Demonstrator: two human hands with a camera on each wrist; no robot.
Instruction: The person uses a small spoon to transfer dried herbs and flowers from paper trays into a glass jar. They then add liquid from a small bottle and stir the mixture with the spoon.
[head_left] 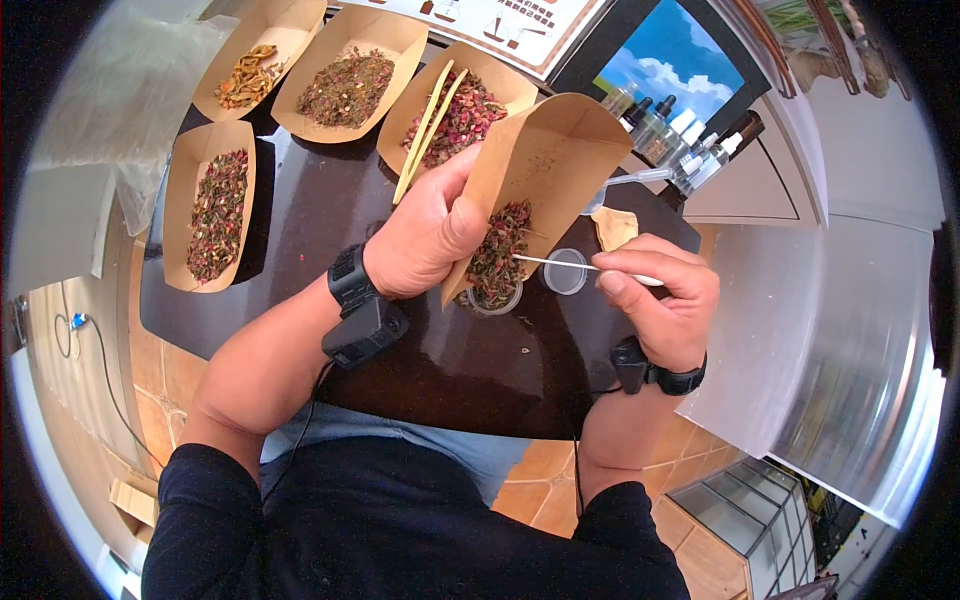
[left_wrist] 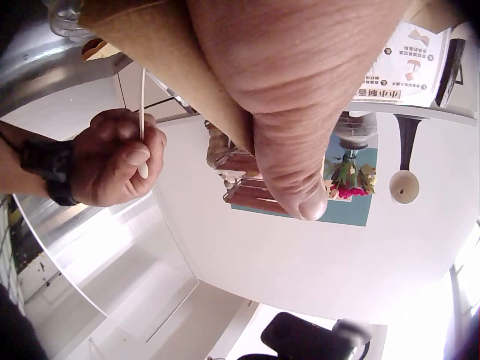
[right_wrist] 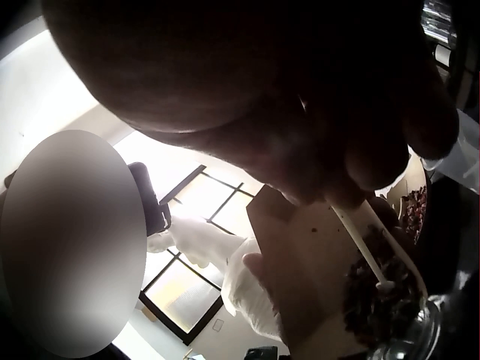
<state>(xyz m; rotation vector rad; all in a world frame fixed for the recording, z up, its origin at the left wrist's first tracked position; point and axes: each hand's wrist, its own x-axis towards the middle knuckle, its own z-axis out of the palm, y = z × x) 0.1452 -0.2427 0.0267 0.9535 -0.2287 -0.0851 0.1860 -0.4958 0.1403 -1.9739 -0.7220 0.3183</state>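
My left hand (head_left: pixel 430 230) grips a brown paper tray (head_left: pixel 555 150) by its side and tilts it steeply. Dried herb and petal mix (head_left: pixel 505 235) has gathered at the tray's lower end, over a small clear jar (head_left: pixel 497 303). Between thumb and fingers, my right hand (head_left: pixel 662 295) pinches a thin white stick (head_left: pixel 555 262). Its small rounded tip (right_wrist: pixel 385 286) reaches into the mix in the right wrist view, just above the jar's glassy rim (right_wrist: pixel 429 330). The left wrist view shows the stick's thicker end (left_wrist: pixel 143 169) sticking out of my right fist.
A round clear lid (head_left: pixel 566 272) lies right of the jar, a pale dried slice (head_left: pixel 614 228) behind it. Several paper trays of dried plants (head_left: pixel 207 215) stand left and behind, one bearing wooden tweezers (head_left: pixel 425 130). Dropper bottles (head_left: pixel 655 130) stand below a screen (head_left: pixel 670 60) at back right.
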